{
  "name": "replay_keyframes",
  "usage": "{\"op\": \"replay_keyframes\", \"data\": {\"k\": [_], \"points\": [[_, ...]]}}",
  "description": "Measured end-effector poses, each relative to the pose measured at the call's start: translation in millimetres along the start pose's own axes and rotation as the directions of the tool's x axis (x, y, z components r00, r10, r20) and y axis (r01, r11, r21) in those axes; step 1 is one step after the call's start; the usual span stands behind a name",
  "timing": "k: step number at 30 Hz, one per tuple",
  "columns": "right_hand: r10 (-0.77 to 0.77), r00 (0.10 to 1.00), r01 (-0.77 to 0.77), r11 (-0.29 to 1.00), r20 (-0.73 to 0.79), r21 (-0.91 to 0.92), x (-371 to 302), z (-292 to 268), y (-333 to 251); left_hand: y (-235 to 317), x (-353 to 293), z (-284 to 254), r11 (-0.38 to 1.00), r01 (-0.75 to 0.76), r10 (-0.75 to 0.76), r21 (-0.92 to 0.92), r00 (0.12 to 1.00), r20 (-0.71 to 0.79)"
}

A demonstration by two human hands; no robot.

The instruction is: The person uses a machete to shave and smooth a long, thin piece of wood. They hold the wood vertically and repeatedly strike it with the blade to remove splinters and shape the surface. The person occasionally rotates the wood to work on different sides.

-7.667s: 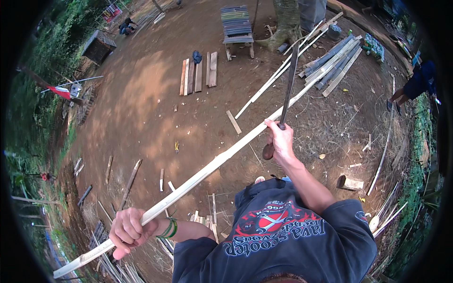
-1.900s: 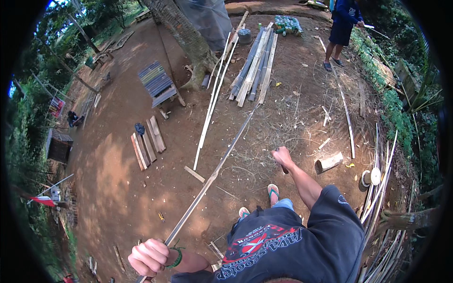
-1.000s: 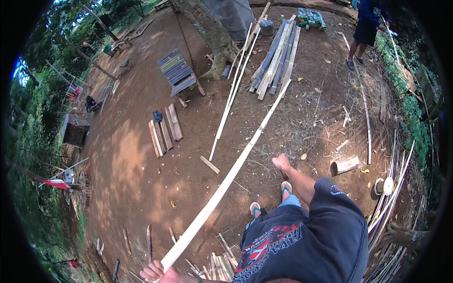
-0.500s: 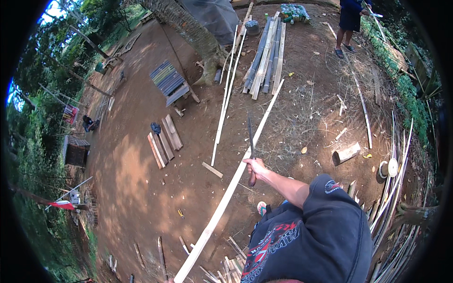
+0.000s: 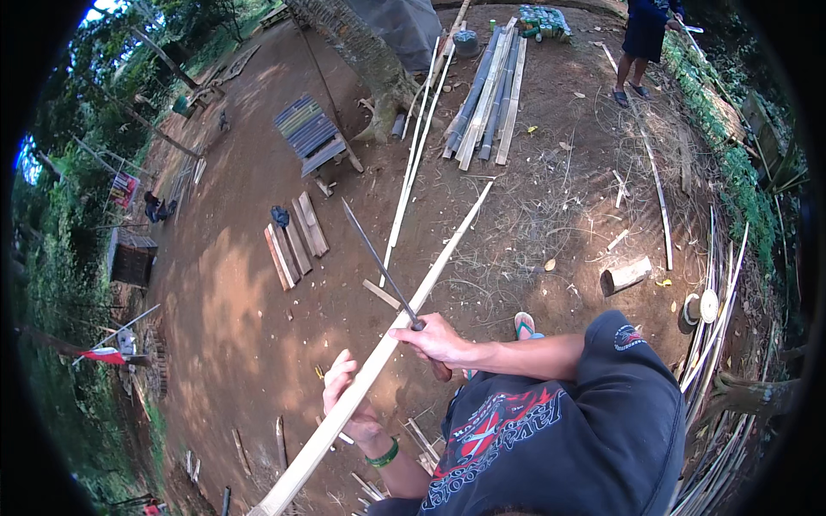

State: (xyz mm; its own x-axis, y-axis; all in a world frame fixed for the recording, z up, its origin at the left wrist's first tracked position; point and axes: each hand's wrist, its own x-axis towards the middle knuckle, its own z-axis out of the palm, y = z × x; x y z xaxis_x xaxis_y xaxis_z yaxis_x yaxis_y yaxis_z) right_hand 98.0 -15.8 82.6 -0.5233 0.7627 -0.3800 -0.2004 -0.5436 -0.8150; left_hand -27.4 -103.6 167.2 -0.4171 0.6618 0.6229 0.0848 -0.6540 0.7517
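Note:
A long pale bamboo strip [image 5: 374, 365] slants across my front, from the lower left up to a narrow far end. My right hand [image 5: 437, 338] is closed round the brown handle of a machete [image 5: 379, 262], its dark blade pointing forward and left across the strip. The thumb and fingers of this hand also press on the strip. Beneath the strip's nearer part is my left hand [image 5: 342, 391], with a green band at the wrist. Its fingers are loosely bent and apart, partly hidden behind the strip; whether the palm touches it cannot be seen.
Ahead lies a stack of bamboo pieces [image 5: 486, 95] near a tree trunk [image 5: 366, 60]. A slatted bench [image 5: 311, 133] and several short boards [image 5: 297, 241] are to the left. Logs [image 5: 626, 273] and long poles [image 5: 718, 310] lie right. Another person [image 5: 641, 43] stands far right.
My left hand has come into view beneath the strip. My right hand, with the machete, has moved nearer and left, and the blade now tilts left. The strip's far end has come nearer.

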Motion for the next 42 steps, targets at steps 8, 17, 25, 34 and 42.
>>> {"op": "replay_keyframes", "data": {"k": [8,17,25,34,42], "points": [[-0.035,0.987,0.125,0.787,0.160,-0.604,-44.6,-25.1,-21.6,-16.2,14.1,-1.2,0.934,0.000,0.036,-0.357,0.995,0.093],[0.060,0.948,-0.287,0.589,-0.314,-0.755,7.7,-178.1,47.8,-17.8,13.2,19.6,0.973,0.016,-0.012,-0.230,1.000,0.019],[-0.092,0.973,0.218,0.652,0.209,-0.726,-54.7,-84.1,-10.2,-16.7,10.2,52.7,0.979,0.063,-0.126,-0.195,0.935,-0.330],[0.068,0.956,-0.273,0.564,-0.286,-0.779,4.4,-207.9,18.5,-10.6,12.4,64.4,0.990,0.089,-0.112,-0.105,0.963,-0.244],[-0.052,0.979,0.184,0.635,0.196,-0.750,-38.6,-126.1,-20.2,-13.3,16.5,77.2,0.987,0.008,-0.047,-0.162,0.970,-0.238]]}}
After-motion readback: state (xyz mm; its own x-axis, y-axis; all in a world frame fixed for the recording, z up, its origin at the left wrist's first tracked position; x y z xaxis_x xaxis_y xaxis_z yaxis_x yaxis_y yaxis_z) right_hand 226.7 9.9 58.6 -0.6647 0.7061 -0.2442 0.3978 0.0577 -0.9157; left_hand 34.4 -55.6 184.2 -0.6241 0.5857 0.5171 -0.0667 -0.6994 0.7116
